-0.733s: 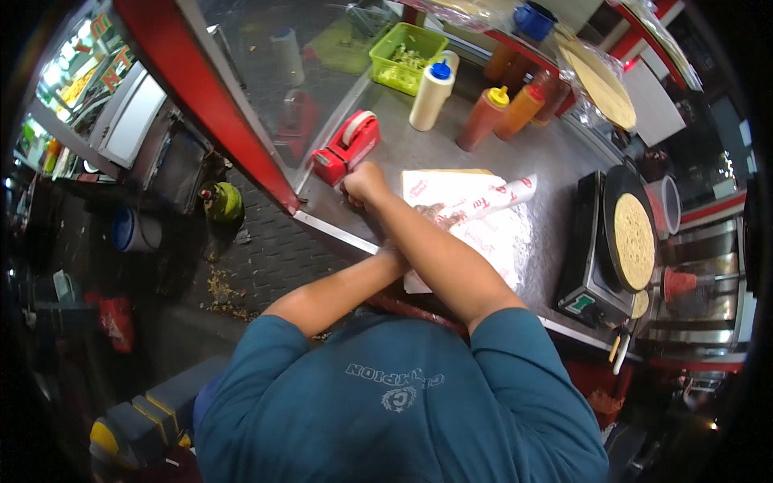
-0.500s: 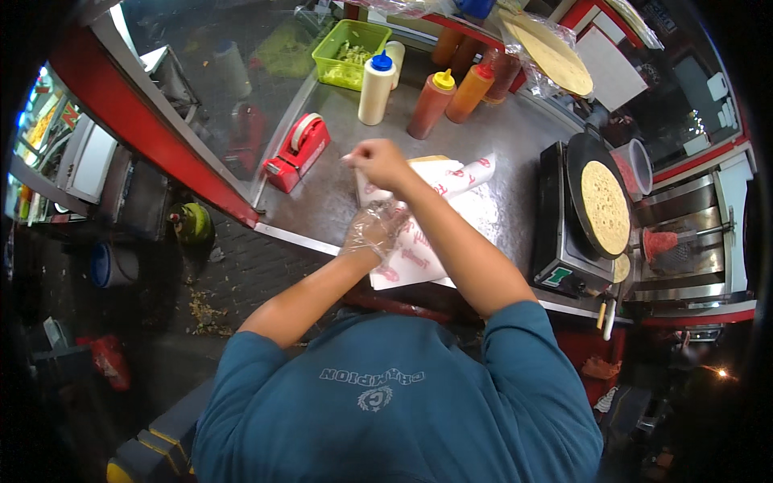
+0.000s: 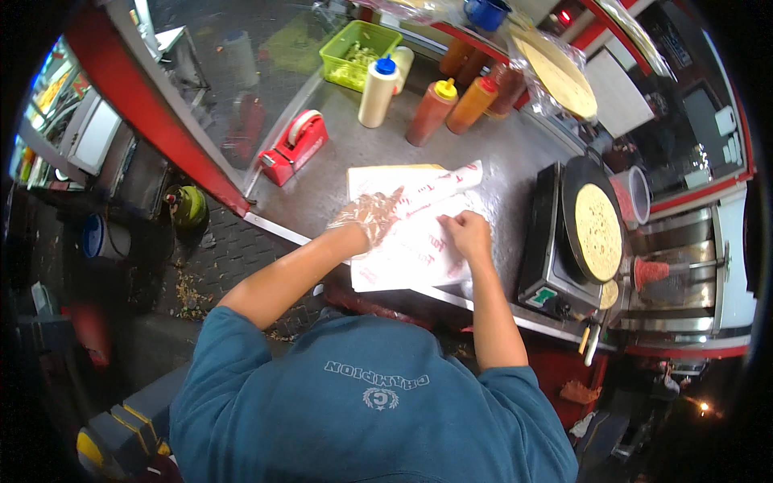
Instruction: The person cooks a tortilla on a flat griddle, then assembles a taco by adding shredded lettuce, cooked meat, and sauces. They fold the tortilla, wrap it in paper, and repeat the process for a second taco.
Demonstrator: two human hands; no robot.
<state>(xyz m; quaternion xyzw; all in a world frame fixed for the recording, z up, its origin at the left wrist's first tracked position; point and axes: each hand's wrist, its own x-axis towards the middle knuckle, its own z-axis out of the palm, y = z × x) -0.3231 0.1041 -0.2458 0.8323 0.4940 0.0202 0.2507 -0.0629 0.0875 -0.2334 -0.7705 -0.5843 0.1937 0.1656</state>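
My left hand (image 3: 372, 217), in a clear plastic glove, lies on white paper with red print, its fingers stretched out against a rolled wrap (image 3: 439, 191) of the same paper. The roll slants up to the right across flat sheets of printed paper (image 3: 394, 262) on the counter. My bare right hand (image 3: 469, 235) is over the right side of the sheets, just below the roll. Its thumb and fingers are pinched together; anything between them is too small to make out. A red tape dispenser (image 3: 296, 147) with a pale roll of tape stands beyond my left hand.
Squeeze bottles, one white with a blue cap (image 3: 378, 92) and one red with a yellow cap (image 3: 431, 113), stand beyond the paper. A green basket (image 3: 360, 52) holds chopped vegetables. At right, a flatbread (image 3: 598, 232) lies on a black griddle (image 3: 570, 201) over a stove.
My right hand has swung back from near the tape dispenser, where its arm crossed over my left hand, to the paper's right side. My left hand remains on the paper.
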